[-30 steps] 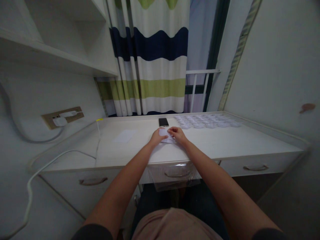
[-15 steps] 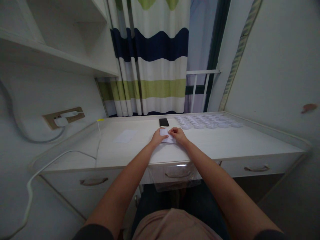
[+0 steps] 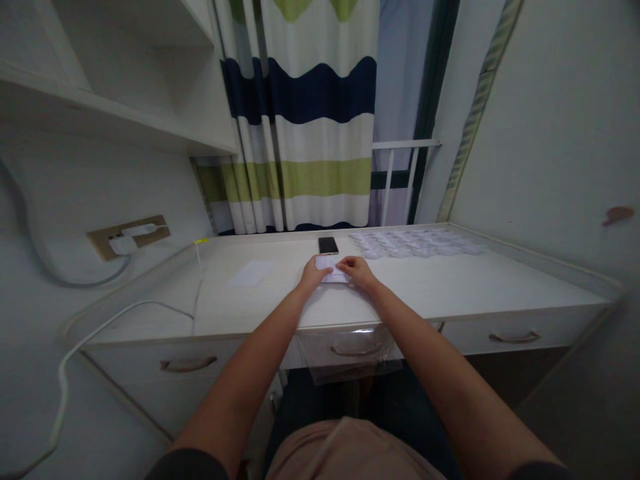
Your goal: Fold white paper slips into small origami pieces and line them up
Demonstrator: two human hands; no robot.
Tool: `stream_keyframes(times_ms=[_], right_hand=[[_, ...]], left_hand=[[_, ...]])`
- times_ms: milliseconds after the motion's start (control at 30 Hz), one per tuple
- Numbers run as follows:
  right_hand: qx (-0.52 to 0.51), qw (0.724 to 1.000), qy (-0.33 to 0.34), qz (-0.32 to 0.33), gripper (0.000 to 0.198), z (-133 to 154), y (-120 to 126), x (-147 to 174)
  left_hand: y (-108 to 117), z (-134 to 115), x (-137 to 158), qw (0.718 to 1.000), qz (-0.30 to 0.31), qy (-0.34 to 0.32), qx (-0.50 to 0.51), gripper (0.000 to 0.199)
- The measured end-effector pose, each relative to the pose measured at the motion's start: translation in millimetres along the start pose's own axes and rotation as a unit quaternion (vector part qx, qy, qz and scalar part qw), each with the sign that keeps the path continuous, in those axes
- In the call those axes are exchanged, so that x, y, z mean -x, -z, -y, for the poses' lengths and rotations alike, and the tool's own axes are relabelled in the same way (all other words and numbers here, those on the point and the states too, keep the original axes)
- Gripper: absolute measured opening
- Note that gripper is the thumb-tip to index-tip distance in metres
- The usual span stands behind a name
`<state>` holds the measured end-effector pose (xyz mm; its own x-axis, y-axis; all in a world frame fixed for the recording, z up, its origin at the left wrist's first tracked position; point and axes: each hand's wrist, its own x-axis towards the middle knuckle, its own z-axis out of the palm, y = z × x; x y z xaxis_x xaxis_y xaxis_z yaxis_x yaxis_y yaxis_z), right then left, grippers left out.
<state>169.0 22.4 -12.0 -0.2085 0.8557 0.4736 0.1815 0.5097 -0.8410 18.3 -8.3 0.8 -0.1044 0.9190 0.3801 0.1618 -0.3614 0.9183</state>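
Note:
A small white sheet or card, perhaps a stack of paper (image 3: 331,275), is held between both hands just above the desk, near its front middle. My left hand (image 3: 313,273) grips its left side, thumb on top. At the right side my right hand (image 3: 357,268) is closed in a pinch, thumb and index finger together at the upper right of the paper. Whether a separate small piece sits in that pinch is too small to tell. Directly behind the hands lies a dark phone (image 3: 328,245).
Rows of small clear or whitish packets (image 3: 415,243) cover the back right of the desk (image 3: 480,287). A white sheet (image 3: 253,273) lies at left. Along the left side runs a white cable (image 3: 135,304). A clear plastic bag (image 3: 345,353) hangs at the front edge.
The paper and my left hand have shifted slightly to the left and up. My right hand stays nearly in place, still pinched at the paper.

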Motion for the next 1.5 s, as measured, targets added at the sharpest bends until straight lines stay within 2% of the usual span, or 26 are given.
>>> stream_keyframes(times_ms=[367, 800, 867, 1100, 1233, 1500], right_hand=[[-0.009, 0.999, -0.015, 0.043, 0.028, -1.2, 3.2, -1.0], [-0.036, 0.997, -0.037, 0.054, 0.028, -1.4, 2.8, -2.0], [-0.042, 0.997, -0.039, 0.05, 0.029, -0.8, 2.4, -1.4], [-0.046, 0.998, -0.039, 0.022, 0.035, 2.3, 0.9, 0.8], [-0.043, 0.998, -0.045, 0.02, 0.033, 1.3, 1.0, 0.3], [-0.047, 0.997, -0.057, 0.016, 0.023, 3.8, 3.8, 0.3]], left_hand=[[1.8, 0.7, -3.5, 0.999, -0.037, 0.023, -0.009, 0.035], [3.5, 4.7, -7.0, 0.998, -0.057, 0.02, -0.002, 0.033], [3.2, 3.4, -5.8, 0.999, -0.046, 0.015, -0.008, 0.033], [0.8, 3.1, 0.4, 0.997, 0.05, -0.006, -0.061, 0.04], [0.0, 4.3, 1.1, 0.995, 0.068, -0.019, -0.065, 0.04], [0.5, 1.1, 1.3, 0.997, 0.08, -0.022, -0.004, 0.028]])
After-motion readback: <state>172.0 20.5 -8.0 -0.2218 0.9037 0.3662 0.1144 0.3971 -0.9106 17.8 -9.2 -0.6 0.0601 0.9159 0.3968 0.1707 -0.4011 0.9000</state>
